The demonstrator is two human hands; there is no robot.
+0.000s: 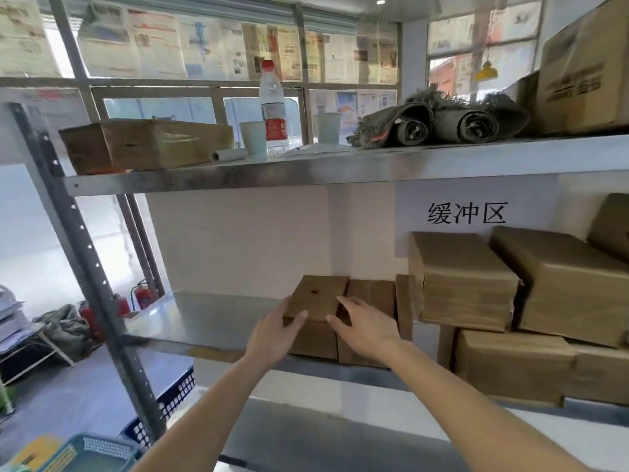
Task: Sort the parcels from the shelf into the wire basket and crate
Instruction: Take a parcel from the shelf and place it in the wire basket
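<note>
A small brown cardboard parcel [318, 298] stands on the middle shelf [211, 321] near its front edge. My left hand [275, 332] holds its left side, thumb lying on the top. My right hand [366, 327] reaches over its right edge with spread fingers, touching where it meets the neighbouring parcel [372, 294]. Larger brown parcels [463, 281] are stacked to the right. A teal crate [92, 453] shows at the bottom left, beside a dark blue crate [177, 393].
The top shelf [306, 172] carries a flat box [146, 144], a water bottle [274, 107], two cups, rolled sacks [442, 122] and a large carton [585, 73]. The rack's upright post [85, 267] stands at left. Fire extinguishers [143, 294] sit on the floor behind.
</note>
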